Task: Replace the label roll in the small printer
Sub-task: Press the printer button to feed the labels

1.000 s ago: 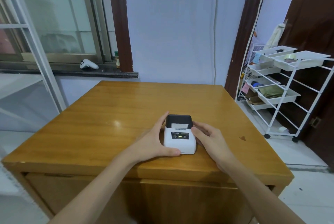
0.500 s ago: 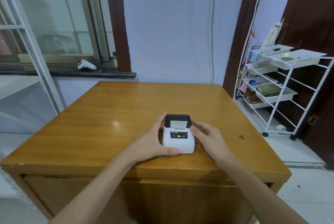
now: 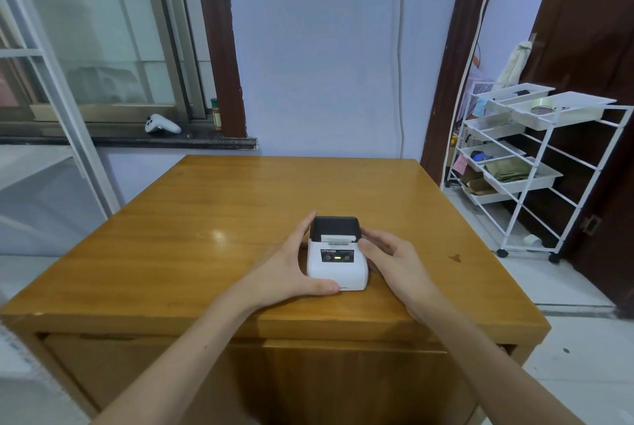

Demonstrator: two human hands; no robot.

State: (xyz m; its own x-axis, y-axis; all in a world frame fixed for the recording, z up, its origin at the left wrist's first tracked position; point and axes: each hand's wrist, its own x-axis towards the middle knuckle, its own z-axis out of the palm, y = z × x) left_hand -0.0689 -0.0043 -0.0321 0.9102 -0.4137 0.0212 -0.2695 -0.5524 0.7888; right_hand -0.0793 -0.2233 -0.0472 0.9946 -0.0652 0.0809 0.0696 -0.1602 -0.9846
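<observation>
A small white label printer (image 3: 338, 263) with a black lid stands on the wooden table (image 3: 192, 253), near its front edge. A green light glows on its front panel, and a strip of white label shows at the slot under the lid. The lid is down. My left hand (image 3: 291, 266) wraps the printer's left side, thumb along the front bottom corner. My right hand (image 3: 394, 261) rests against the right side, fingers touching the casing. No spare label roll is in view.
A white wire shelf cart (image 3: 535, 164) with trays stands to the right of the table, by a dark door. A white game controller (image 3: 161, 124) and a small jar (image 3: 216, 114) lie on the window sill behind the table.
Both hands keep the same hold on the printer. Only the camera view has shifted slightly.
</observation>
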